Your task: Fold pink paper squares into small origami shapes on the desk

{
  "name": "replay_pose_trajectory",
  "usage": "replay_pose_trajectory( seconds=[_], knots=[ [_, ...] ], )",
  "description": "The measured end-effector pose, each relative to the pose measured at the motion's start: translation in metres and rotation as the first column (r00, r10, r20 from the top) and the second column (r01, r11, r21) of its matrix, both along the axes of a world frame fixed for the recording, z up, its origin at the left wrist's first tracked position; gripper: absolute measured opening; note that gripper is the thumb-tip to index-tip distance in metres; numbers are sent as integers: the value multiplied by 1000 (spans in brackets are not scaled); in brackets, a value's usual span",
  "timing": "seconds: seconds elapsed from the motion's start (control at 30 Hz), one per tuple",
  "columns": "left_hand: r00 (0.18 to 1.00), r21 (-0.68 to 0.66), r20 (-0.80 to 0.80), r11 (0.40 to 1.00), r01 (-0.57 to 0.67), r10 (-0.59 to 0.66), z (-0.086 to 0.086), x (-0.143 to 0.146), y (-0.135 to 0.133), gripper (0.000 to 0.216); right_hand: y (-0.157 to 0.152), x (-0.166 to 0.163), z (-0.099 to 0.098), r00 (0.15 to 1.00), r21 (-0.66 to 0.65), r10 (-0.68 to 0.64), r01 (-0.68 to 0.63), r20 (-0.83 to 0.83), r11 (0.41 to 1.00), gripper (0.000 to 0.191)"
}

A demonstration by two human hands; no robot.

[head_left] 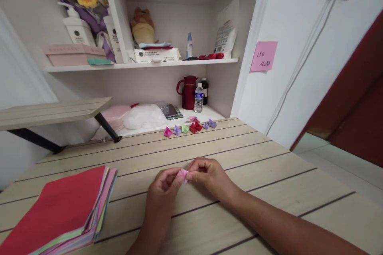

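Observation:
A small piece of folded pink paper (pixel 183 175) is held between both hands above the middle of the table. My left hand (pixel 164 186) pinches its left side between thumb and fingers. On the right side, my right hand (pixel 206 173) grips the paper with thumb and curled fingertips. The fingers cover part of the folds, so the full shape is hidden. Farther back stand several small folded paper pieces in a row, among them a magenta one (pixel 168 132), a green one (pixel 185 128) and a red one (pixel 196 127).
A stack of coloured paper (pixel 66 203), red on top, lies at the left of the slatted wooden table (pixel 143 151). A raised wooden stand (pixel 56 112) is at back left. Behind the table, shelves hold a red jug (pixel 189 93) and a water bottle (pixel 198 99).

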State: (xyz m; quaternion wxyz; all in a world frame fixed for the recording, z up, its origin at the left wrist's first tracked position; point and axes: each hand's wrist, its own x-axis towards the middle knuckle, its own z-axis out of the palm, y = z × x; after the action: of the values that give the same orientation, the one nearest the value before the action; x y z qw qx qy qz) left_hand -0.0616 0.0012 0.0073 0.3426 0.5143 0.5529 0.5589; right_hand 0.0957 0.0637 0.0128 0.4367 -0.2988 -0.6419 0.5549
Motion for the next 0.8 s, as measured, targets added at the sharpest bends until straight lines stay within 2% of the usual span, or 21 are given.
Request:
replay_pose_trajectory(
  seconds=[0.1, 0.2, 0.3, 0.37, 0.47, 0.67, 0.8],
  knots=[
    [997, 2, -74, 1000, -25, 25, -1, -1, 1, 21, 3, 3, -3, 999, 39, 36, -37, 40, 999, 29],
    [987, 27, -147, 997, -70, 73, -2, -3, 2, 14, 6, 6, -6, 988, 131, -1, -19, 152, 991, 21],
    [977, 36, -187, 995, -93, 99, -3, -2, 2, 14, 6, 9, -7, 969, 164, -6, -36, 248, 986, 47],
    [975, 35, -200, 995, -92, 97, -3, -1, 2, 11, 6, 10, -8, 963, 154, 23, -67, 269, 986, 53],
    [975, 27, -205, 996, -82, 85, -3, 0, 2, 7, 4, 9, -10, 961, 159, 31, -77, 275, 984, 44],
    [984, -61, -163, 995, -80, 69, 1, 0, -1, 16, 1, 6, -8, 944, 251, -16, -71, 330, 965, 29],
    [989, -116, -149, 992, -39, 21, 4, 1, -2, 21, 0, 6, -5, 961, 218, -5, -58, 278, 974, 14]
  ],
)
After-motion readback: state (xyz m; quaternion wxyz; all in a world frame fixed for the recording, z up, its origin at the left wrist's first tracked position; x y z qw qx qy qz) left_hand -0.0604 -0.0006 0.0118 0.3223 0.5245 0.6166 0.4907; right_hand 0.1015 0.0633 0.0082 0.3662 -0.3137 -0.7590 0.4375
